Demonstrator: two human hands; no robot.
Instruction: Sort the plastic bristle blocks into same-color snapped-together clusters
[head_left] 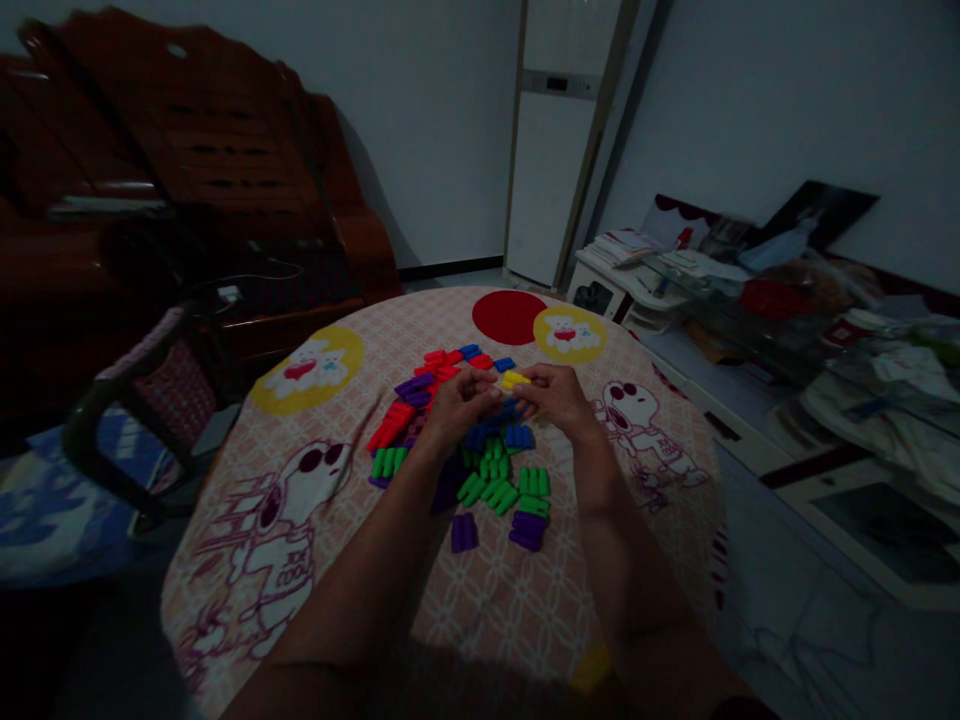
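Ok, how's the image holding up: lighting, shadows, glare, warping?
Head view: dim, with dark corners; head view: shadow across the near tablecloth; head view: slight sheen on the wooden bench; head view: tall white unit leans, probably wide-angle distortion; head view: yellow block at the right hand stands out, fine detail soft.
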